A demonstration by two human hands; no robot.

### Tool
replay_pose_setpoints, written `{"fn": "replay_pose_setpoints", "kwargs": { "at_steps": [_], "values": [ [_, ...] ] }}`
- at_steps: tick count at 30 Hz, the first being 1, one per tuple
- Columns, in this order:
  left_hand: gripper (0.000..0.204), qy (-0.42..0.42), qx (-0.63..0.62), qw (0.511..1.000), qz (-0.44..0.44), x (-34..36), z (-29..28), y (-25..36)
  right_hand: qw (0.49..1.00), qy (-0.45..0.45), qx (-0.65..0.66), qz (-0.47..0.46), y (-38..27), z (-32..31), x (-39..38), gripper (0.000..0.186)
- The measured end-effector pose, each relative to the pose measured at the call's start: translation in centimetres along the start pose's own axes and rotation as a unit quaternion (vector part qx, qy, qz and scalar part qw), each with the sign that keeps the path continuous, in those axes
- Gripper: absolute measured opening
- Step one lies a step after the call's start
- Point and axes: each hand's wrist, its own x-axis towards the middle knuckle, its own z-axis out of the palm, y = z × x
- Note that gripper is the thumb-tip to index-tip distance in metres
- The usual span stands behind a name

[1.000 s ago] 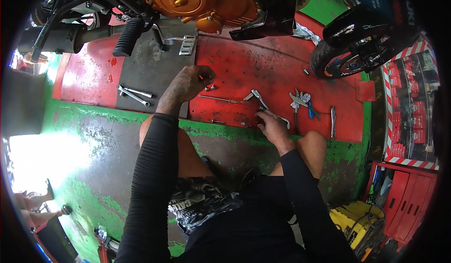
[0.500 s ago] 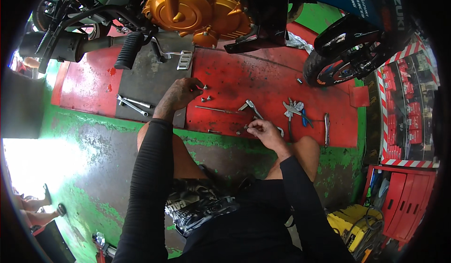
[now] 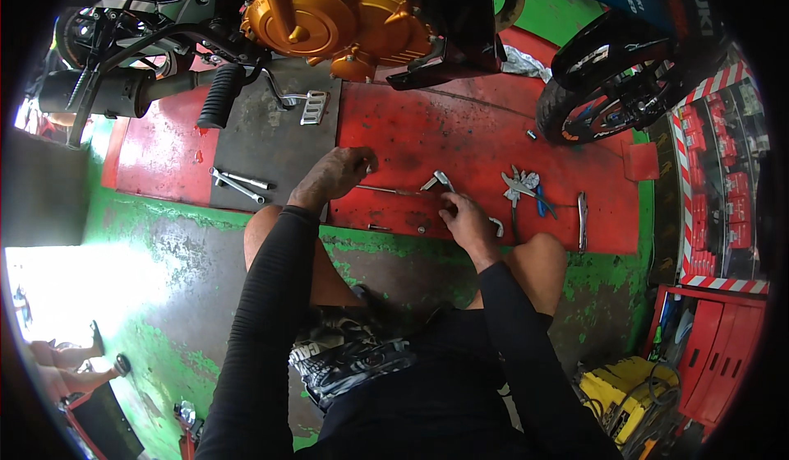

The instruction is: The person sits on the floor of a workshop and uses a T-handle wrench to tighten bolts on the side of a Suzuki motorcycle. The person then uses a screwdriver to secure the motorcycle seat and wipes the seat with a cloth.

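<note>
My left hand [image 3: 337,172] hovers over the red mat [image 3: 411,131], fingers curled around something small I cannot make out, near a long screwdriver [image 3: 385,191]. My right hand [image 3: 460,215] is lower right, fingertips pinched on something unclear, beside a ratchet [image 3: 440,180]. Pliers with blue handles [image 3: 540,201] and a crumpled wrapper [image 3: 519,179] lie farther right, along with a long chrome tool [image 3: 582,221]. Two wrenches [image 3: 242,187] rest on the dark mat section [image 3: 263,147]. A small bolt [image 3: 531,134] lies near the wheel.
A motorcycle with an orange engine cover [image 3: 320,24] spans the top, its front wheel [image 3: 559,123] at right. A parts display [image 3: 715,189], red cabinet [image 3: 719,353] and yellow machine [image 3: 616,386] line the right. Another person's legs [image 3: 78,365] show at lower left.
My left hand has shifted lower and slightly right, covering where small fittings showed. My right hand has moved slightly right and up since half a second ago, fingers still bent.
</note>
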Motion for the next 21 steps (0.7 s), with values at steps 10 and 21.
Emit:
{"fn": "replay_pose_setpoints", "kwargs": {
  "at_steps": [10, 21],
  "values": [
    [0.017, 0.241, -0.022, 0.965, -0.097, -1.3, -2.9, -5.6, 0.994, 0.076, -0.071, -0.019, -0.4, 2.7, 1.4, 0.025],
    [0.043, 0.117, 0.129, 0.982, -0.075, 0.8, 2.2, -4.9, 0.996, 0.085, -0.018, 0.008, -1.1, 0.2, 0.1, 0.016]
  ]
}}
